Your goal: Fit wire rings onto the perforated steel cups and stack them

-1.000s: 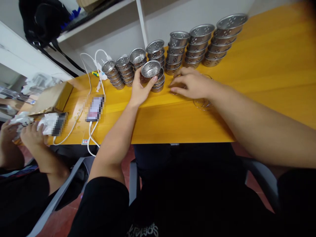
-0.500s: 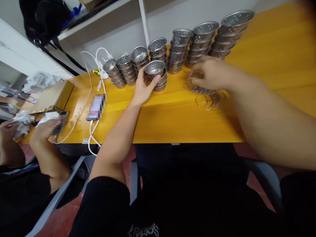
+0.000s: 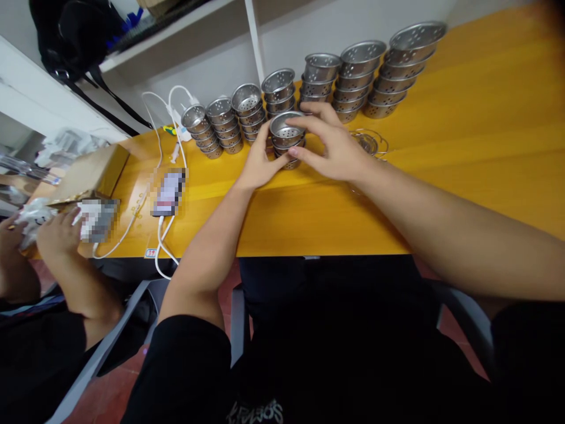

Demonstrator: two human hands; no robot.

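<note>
A short stack of perforated metal bowls (image 3: 286, 134) stands near the middle of the yellow table (image 3: 463, 153). My left hand (image 3: 258, 165) cups the stack from its left side, fingers curled against it. My right hand (image 3: 329, 144) reaches over from the right, with fingers on the rim and side of the top bowl. A pile of thin wire rings (image 3: 369, 141) lies on the table just right of my right hand.
Several more stacks of perforated metal bowls (image 3: 353, 76) line the back of the table. A phone (image 3: 168, 191) with white cables (image 3: 165, 235) lies to the left. Another person's hands (image 3: 53, 235) work at the far left beside a cardboard box (image 3: 88, 171).
My right hand left the wire rings and moved left onto the top bowl of the stack. My left hand stayed on the stack.
</note>
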